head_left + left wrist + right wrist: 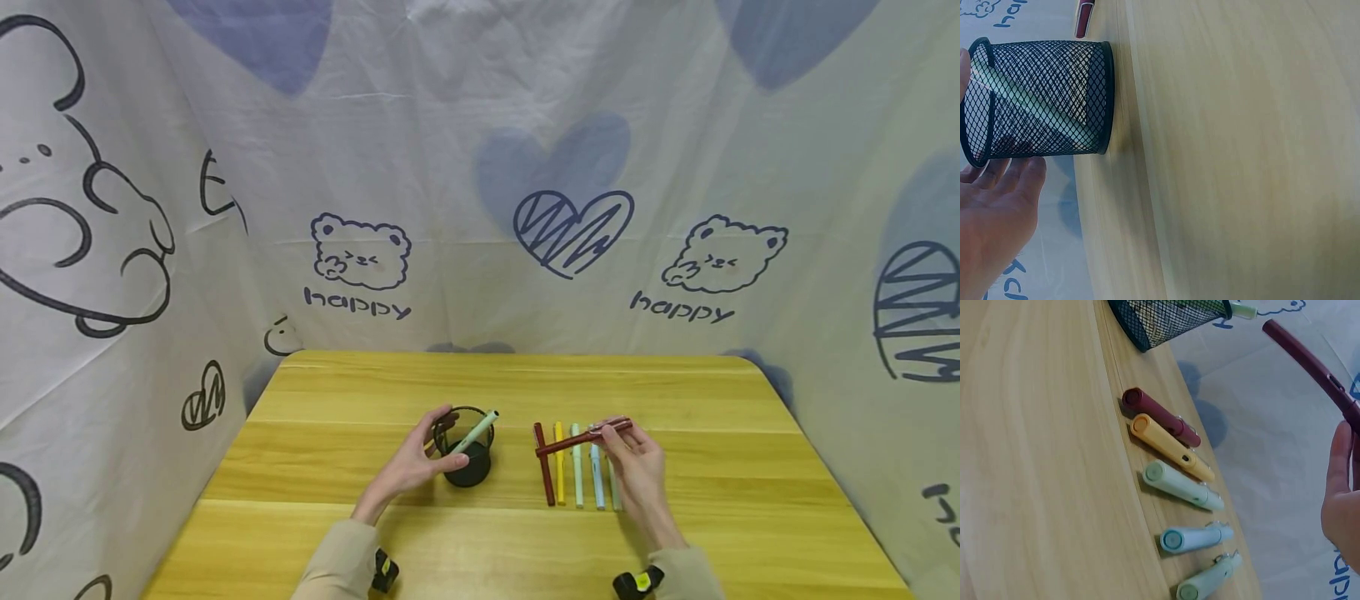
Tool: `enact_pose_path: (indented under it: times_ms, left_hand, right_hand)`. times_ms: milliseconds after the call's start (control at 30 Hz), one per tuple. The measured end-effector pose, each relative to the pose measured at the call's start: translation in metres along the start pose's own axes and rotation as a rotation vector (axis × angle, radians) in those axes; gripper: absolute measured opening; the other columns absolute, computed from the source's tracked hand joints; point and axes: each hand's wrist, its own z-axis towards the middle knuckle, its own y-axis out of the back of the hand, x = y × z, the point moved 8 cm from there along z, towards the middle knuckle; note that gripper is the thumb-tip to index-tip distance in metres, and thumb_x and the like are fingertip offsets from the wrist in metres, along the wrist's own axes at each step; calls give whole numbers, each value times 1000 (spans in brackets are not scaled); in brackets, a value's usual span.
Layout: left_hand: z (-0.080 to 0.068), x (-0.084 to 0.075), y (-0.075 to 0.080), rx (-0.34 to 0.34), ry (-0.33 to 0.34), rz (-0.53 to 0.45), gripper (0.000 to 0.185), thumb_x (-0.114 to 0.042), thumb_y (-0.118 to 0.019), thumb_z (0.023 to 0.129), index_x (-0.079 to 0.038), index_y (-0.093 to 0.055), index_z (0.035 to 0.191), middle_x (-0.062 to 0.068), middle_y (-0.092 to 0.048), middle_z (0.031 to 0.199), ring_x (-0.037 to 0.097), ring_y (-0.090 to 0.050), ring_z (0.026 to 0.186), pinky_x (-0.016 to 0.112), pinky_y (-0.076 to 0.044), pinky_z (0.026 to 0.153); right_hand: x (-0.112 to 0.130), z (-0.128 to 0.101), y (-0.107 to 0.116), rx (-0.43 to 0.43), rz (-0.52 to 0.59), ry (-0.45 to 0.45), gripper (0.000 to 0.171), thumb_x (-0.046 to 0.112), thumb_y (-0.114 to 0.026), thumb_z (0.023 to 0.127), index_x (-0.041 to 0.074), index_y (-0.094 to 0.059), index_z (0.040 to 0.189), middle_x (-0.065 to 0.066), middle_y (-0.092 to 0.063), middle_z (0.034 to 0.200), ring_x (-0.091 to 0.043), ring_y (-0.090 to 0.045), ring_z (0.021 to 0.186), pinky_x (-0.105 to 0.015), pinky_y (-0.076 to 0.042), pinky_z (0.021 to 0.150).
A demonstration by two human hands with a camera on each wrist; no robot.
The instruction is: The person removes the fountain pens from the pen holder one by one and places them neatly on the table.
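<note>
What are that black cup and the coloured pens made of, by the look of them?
The black cup looks like painted wire mesh: diamond openings show the pale green pen inside. The pens in the row seem to be matte plastic with small metal clips. The table shows a yellow wood grain, perhaps laminate.

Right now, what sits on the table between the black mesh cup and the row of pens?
Nothing: in the head view, bare wood separates the mesh cup from the row of pens. Only the dark red pen, held in the right hand, hangs above the row.
</note>
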Motion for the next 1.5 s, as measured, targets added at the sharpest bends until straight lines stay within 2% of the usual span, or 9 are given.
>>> enact_pose_path:
  times_ms: [200, 367, 600, 800, 1000, 1233, 1367, 1500]
  left_hand:
    - [0, 0, 0, 2, -3, 5, 87, -17, -78, 89, -12, -25, 159, 19, -37, 161, 42, -27, 152, 67, -23, 121]
    - [0, 1, 0, 0, -3, 7, 87, -17, -78, 89, -12, -26, 159, 17, -38, 160, 42, -27, 152, 67, -23, 121]
    - [0, 0, 0, 0, 2, 2, 87, -17, -78, 89, -11, -25, 159, 18, -37, 161, 42, -27, 152, 66, -23, 122]
    - [-1, -1, 0, -2, 1, 5, 87, -17, -78, 89, -11, -25, 159, 19, -37, 161, 41, -27, 152, 66, -24, 121]
    - [0, -1, 0, -3, -6, 10, 87, -17, -78, 89, -11, -26, 159, 18, -38, 160, 42, -29, 152, 66, -24, 121]
    - [0, -1, 0, 7, -9, 3, 87, -16, -77, 90, -12, -25, 159, 19, -36, 161, 42, -27, 152, 66, -23, 122]
    - [0, -1, 0, 8, -13, 1, 87, -16, -77, 90, -11, -25, 159, 20, -36, 161, 42, -27, 152, 66, -23, 122]
    - [-1, -1, 0, 7, -12, 3, 88, -16, -78, 89, -11, -25, 159, 20, -37, 161, 42, -28, 152, 66, -24, 121]
  right_hand:
    - [4, 0, 5, 68, 70, 33, 17, -1, -49, 103, 4, -65, 102, -6, -76, 96, -19, -77, 90, -34, -62, 84]
    - [4, -2, 9, 84, 81, -4, 15, 7, -46, 106, 10, -60, 108, -5, -75, 99, -19, -77, 91, -39, -62, 84]
    - [6, -4, 19, 81, -2, -34, 16, 12, -44, 107, 15, -56, 117, 0, -73, 102, -15, -75, 91, -37, -63, 83]
    - [10, -4, 26, 109, -45, -15, 26, 4, -45, 106, 12, -57, 127, 1, -71, 102, -17, -76, 87, -32, -62, 83]
    - [15, -2, 34, 33, -81, -50, 24, 1, -52, 103, 13, -62, 121, 0, -74, 100, -15, -75, 79, -32, -63, 80]
    - [18, 1, 49, -75, -194, -133, 21, 2, -63, 97, 19, -74, 104, 5, -75, 101, -12, -75, 79, -29, -63, 83]
    - [17, 2, 55, -86, -262, -175, 19, 4, -66, 96, 19, -77, 99, 11, -72, 108, -12, -75, 82, -28, -62, 86]
    - [16, 6, 60, -86, -309, -201, 22, 5, -65, 97, 23, -77, 94, 15, -71, 106, -11, -75, 82, -27, -61, 87]
